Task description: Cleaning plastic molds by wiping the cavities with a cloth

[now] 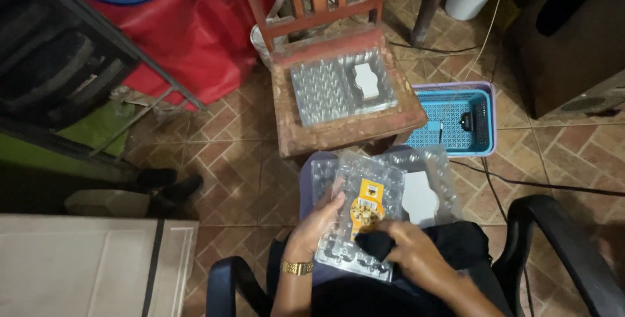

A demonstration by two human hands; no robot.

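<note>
My left hand (317,224), with a gold watch on the wrist, grips the left edge of a clear plastic egg tray (360,207) that rests on my lap. A yellow label (366,207) lies on the tray's lid. My right hand (409,250) presses a small black cloth (376,243) against the tray's near part, just below the label. More clear trays (424,180) with a white label lie under and behind the held one.
A wooden chair (345,125) stands ahead with another clear tray (342,84) on its seat. A blue basket (456,120) sits on the tiled floor to the right. Black chair armrests (560,245) flank me. A red cloth (195,24) hangs at the far left.
</note>
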